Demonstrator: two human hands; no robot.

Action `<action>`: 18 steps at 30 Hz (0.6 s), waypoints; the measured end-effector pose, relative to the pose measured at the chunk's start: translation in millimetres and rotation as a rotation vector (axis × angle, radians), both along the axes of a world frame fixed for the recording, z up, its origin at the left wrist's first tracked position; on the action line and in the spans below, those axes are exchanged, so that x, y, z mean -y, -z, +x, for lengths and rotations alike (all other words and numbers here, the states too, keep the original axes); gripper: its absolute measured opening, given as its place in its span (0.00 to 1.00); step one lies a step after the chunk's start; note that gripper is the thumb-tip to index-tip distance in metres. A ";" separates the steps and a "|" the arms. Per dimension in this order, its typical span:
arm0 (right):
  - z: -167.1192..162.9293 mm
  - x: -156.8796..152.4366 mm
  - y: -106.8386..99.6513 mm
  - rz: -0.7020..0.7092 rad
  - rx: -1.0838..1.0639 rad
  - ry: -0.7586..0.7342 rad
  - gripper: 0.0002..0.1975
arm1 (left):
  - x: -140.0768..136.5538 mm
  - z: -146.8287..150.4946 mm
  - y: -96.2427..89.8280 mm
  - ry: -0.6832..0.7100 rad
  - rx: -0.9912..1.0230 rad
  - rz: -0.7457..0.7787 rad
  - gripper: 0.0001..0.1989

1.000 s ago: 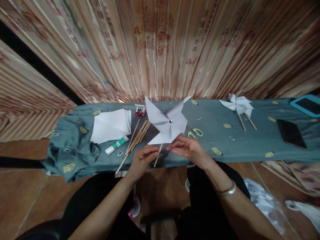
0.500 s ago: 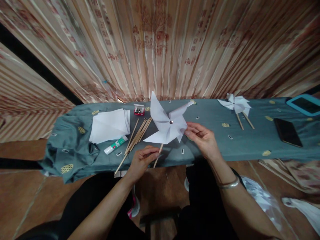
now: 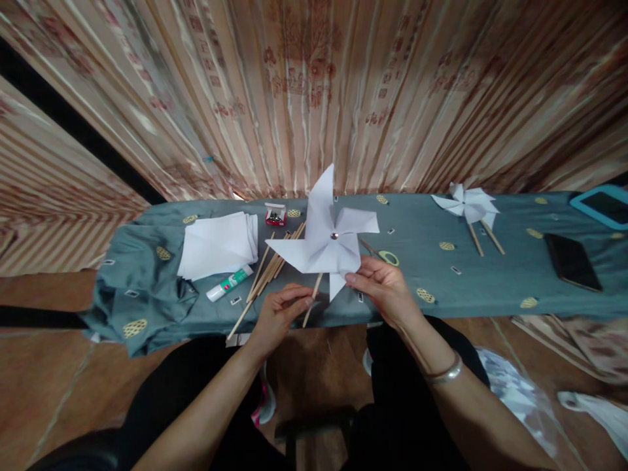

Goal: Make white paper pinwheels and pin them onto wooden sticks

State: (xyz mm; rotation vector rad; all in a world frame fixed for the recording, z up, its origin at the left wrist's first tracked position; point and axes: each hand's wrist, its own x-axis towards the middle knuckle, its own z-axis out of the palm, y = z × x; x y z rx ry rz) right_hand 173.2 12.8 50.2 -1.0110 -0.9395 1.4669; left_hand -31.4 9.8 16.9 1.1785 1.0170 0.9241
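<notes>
With left hand (image 3: 283, 313) pinches stick (image 3: 318, 284), with right hand (image 3: 381, 288) blade (image 3: 337, 284) of pinwheel (image 3: 332, 254), seemingly assembled (paper (image 3: 216, 245), spare sticks (image 3: 268, 275) left).

White pinwheel (image 3: 321, 243) at a new angle

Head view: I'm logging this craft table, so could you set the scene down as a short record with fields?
Left hand: pinching the pinwheel stick
Right hand: fingertips at the lower right edge of the white paper pinwheel; grip unclear
Left side: paper stack, glue stick, loose wooden sticks, open red box
Right side: scissors partly hidden, smaller-looking pinwheels, black phone
</notes>
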 end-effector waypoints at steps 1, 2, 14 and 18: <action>-2.6 1.1 0.3 -0.004 -0.007 -0.018 0.16 | 0.0 0.1 0.1 0.003 0.004 0.000 0.09; -5.1 2.2 0.7 -0.004 -0.010 -0.039 0.16 | 0.0 0.0 0.2 0.003 0.008 0.001 0.10; 0.3 21.4 -15.0 0.078 0.200 -0.345 0.10 | -1.1 -2.1 -5.6 -0.046 0.005 -0.024 0.11; 25.7 19.2 -25.9 0.214 0.239 0.027 0.11 | -0.9 -2.6 -3.4 -0.046 -0.002 -0.033 0.12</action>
